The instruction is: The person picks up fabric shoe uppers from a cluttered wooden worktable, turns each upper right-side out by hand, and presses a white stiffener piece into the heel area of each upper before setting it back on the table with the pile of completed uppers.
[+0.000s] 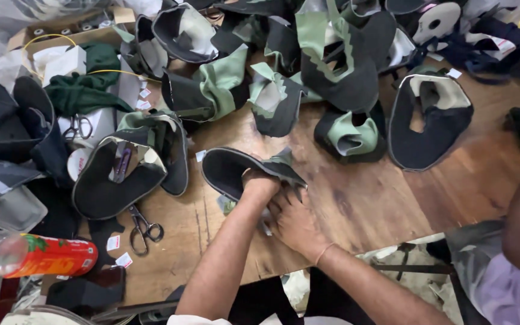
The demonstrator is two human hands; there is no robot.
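Near the worktop's [392, 198] front edge, left hand [259, 183] and right hand [293, 221], fingers curled, grip a black-and-camouflage shoe upper [236, 168].

**A small shoe-making workshop**

A scuffed wooden worktop [356, 198] is crowded with cut shoe uppers [430, 120] in black and pale green fabric, lying loose and piled on one another toward the far edge. Two pairs of scissors show it is handwork: one pair [144, 229] lies on the bare wood, another [77, 127] rests on white material at the left. Small white paper tags [113, 242] are scattered about. A cardboard box [67, 33] holding thread spools sits in the far left corner, and a plastic bottle [31, 256] lies on its side nearby.
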